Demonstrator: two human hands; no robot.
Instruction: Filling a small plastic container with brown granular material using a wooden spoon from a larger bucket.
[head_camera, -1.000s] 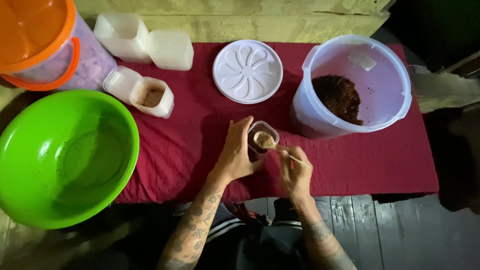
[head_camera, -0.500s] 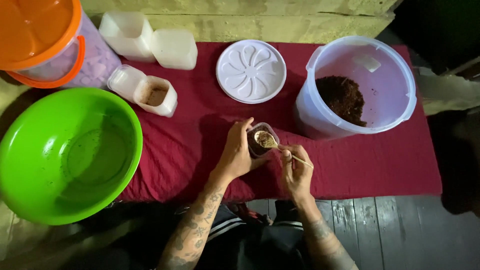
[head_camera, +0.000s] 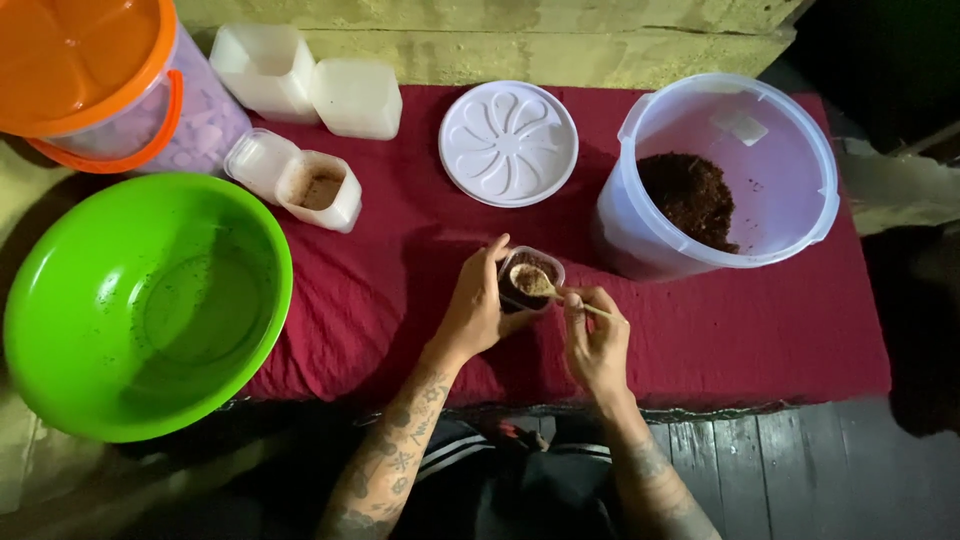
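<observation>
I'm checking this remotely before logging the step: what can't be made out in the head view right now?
- Orange-lidded bucket: cut off by the top and left edges of the head view.
- Small clear plastic cup: near side hidden by the left hand; its fill level is unreadable.
- Wooden spoon: handle end hidden in the right hand grip.
- Large clear bucket: depth of its dark brown contents unclear from above.
- Green plastic basin: specks inside too small to identify.
</observation>
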